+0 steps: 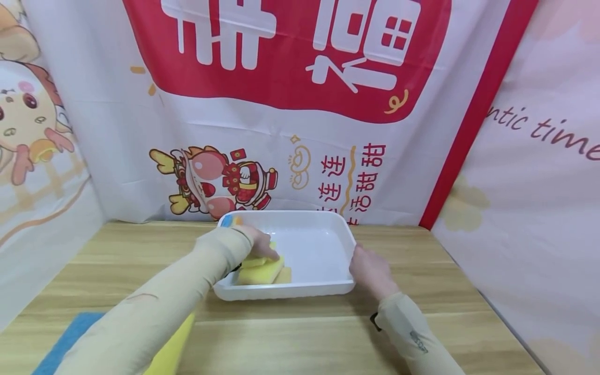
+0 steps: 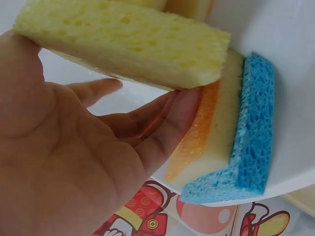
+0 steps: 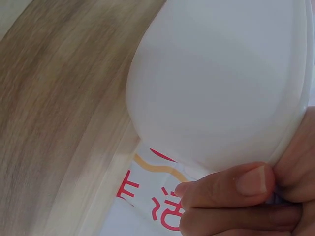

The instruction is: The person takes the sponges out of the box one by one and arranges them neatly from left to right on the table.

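Note:
A white rectangular tray [image 1: 286, 292] stands on the wooden table. Inside its left half, my left hand [image 1: 260, 245] grips a pale yellow sponge [image 2: 123, 44] between thumb and fingers. Just behind those fingertips, at the back left corner, stand a cream sponge with an orange layer [image 2: 197, 135] and a blue sponge piece [image 2: 257, 123]. Another yellow sponge [image 1: 262, 274] lies below the hand, with a tan piece [image 1: 284, 276] beside it. With curled fingers, my right hand [image 1: 372, 271] holds the tray's right rim.
At the table's front left, partly under the left forearm, are a blue piece [image 1: 70, 338] and a yellow piece [image 1: 173, 346]. A printed cloth [image 1: 290, 120] hangs behind the tray, and more cloth [image 1: 529, 208] walls in the right side.

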`<action>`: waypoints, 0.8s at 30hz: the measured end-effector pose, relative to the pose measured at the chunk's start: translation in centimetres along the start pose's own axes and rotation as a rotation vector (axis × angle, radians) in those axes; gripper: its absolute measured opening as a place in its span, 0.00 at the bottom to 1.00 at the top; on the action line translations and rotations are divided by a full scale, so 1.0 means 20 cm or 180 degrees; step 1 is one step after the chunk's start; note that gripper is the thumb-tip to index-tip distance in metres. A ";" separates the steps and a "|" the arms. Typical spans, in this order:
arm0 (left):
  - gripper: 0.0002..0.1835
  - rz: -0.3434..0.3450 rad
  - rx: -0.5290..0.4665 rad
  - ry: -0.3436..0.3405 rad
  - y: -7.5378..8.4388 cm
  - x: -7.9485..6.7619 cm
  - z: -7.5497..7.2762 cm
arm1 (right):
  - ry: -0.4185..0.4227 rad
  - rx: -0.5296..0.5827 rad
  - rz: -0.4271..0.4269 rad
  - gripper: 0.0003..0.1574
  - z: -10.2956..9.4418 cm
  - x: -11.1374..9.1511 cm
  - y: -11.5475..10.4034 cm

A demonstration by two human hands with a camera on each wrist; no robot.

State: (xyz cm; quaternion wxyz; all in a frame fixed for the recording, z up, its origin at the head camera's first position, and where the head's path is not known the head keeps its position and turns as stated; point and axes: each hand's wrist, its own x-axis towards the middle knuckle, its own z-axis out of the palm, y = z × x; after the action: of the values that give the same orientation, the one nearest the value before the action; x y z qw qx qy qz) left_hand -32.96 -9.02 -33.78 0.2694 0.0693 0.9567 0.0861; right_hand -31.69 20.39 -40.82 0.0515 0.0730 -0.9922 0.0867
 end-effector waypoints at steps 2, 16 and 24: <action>0.39 0.0026 -0.0079 -0.0076 -0.01 0.01 0.01 | 0.0020 -0.0007 -0.0011 0.19 0.00 0.00 0.00; 0.26 0.0007 -0.0054 -0.0139 -0.02 0.13 0.07 | -0.0008 -0.0026 0.0005 0.19 0.02 0.00 0.01; 0.28 0.0083 -0.0139 -0.0204 -0.17 0.47 0.13 | 0.0064 -0.0006 -0.0019 0.19 0.03 0.01 0.01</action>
State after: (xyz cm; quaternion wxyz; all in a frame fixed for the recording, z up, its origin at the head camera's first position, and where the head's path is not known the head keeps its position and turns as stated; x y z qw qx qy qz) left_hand -39.86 -10.30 -41.35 0.3003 0.0786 0.9444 0.1082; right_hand -31.91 20.46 -41.33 0.0618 0.0750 -0.9915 0.0863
